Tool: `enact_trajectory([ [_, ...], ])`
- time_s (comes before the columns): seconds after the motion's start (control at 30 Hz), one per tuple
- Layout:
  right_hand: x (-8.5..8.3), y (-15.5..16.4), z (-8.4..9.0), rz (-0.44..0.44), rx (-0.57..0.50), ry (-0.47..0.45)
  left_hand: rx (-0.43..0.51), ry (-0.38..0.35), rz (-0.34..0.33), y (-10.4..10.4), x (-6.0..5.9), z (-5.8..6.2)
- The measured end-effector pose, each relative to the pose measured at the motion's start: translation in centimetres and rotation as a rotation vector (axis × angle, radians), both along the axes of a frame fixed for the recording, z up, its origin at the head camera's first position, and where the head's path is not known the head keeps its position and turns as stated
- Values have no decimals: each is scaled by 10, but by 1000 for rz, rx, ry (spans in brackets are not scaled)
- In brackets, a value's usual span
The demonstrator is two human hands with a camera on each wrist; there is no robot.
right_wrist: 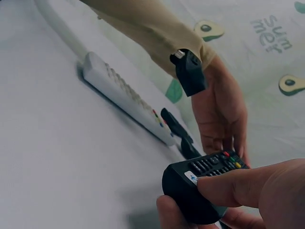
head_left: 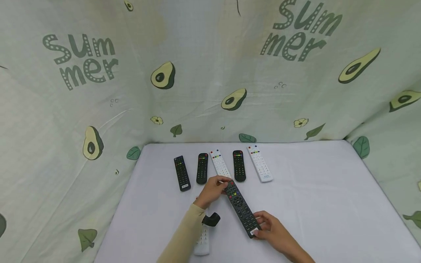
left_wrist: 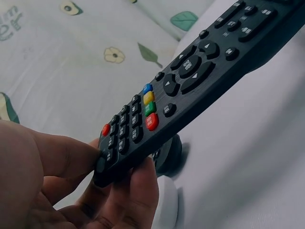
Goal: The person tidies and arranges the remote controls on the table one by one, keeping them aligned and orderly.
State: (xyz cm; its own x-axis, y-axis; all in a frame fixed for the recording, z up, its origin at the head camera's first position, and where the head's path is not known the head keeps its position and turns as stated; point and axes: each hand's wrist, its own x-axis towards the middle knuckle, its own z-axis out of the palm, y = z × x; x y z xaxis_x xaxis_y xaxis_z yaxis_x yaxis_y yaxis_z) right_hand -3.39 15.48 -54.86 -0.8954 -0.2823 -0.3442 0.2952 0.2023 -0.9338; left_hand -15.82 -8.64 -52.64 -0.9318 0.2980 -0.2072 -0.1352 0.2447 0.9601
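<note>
Both hands hold a long black remote control slantwise above the table. The left hand pinches its far end, the one with a red button, thumb on one side and fingers beneath. At the near end, by a white sticker, the right hand grips it; in the right wrist view its thumb lies on top by the sticker. The left wrist view shows the remote's coloured buttons facing up. Under the left forearm lies a white remote, partly hidden by the sleeve and a black wrist camera.
A row of remotes lies toward the back: a black one at left, another black one, a white one partly behind the left hand, a black one and a white one. A patterned cloth hangs behind the white table.
</note>
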Motion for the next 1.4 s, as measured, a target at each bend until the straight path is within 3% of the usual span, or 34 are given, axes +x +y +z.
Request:
enact_trajectory([
  [0.27, 3, -19, -4, 72, 17, 9, -130, 26, -34, -13, 3, 2],
  [0.6, 7, -38, -12, 154, 29, 83, -251, 90, -83, -24, 5, -5],
  [0.97, 7, -53, -12, 193, 83, 66, -377, 113, -136, -27, 7, -4],
  [1.4, 10, -61, -11, 230, 79, 111, -421, 88, -195, -28, 10, -9],
])
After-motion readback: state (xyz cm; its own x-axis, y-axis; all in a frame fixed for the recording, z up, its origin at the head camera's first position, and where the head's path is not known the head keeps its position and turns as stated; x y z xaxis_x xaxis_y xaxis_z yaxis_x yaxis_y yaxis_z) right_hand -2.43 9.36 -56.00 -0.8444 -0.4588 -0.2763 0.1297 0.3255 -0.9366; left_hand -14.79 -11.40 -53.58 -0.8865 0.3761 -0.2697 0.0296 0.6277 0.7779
